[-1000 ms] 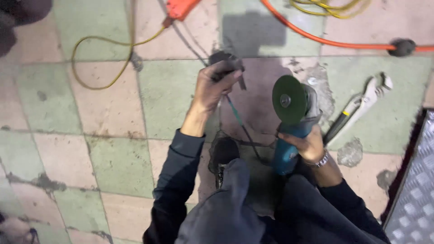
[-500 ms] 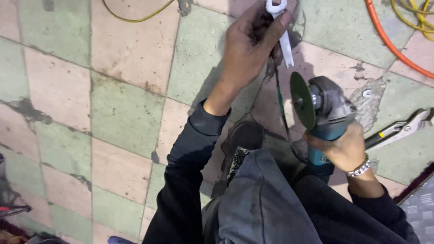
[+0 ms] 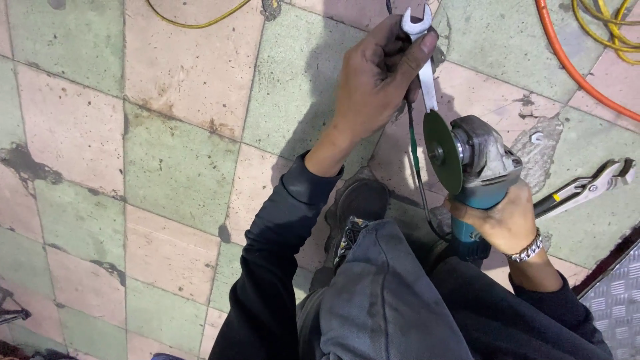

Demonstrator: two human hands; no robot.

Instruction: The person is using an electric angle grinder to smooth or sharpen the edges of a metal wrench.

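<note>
The floor (image 3: 180, 153) is a chequer of worn green and pink tiles, stained and chipped, and it lies open across the whole left half of the view. On the right it is more crowded: an orange cable (image 3: 567, 63) curves down from the far edge, yellow cords (image 3: 610, 30) bunch in the far right corner, and another yellow cord (image 3: 193, 20) loops along the far edge. A pair of locking pliers (image 3: 583, 190) lies on the tiles just right of the right hand, and a ribbed metal plate (image 3: 617, 300) fills the near right corner.

The left hand (image 3: 377, 80) reaches far from the body, its grip closed around a silver open-ended wrench (image 3: 423, 60); the forked jaw of the wrench sticks out past the fingertips and the shank points down toward the grinder. The right hand (image 3: 500, 220), with a metal bracelet at the wrist, has its grip closed on the teal body of an angle grinder (image 3: 480, 167). The grinder is held above the floor, with a grey gear head and a dark green disc (image 3: 441, 152) facing left, seen nearly edge-on. The wrench's lower end sits just beside the disc's upper rim; whether they touch cannot be told. A black shoe (image 3: 360, 203) rests on the tiles between the arms.
</note>
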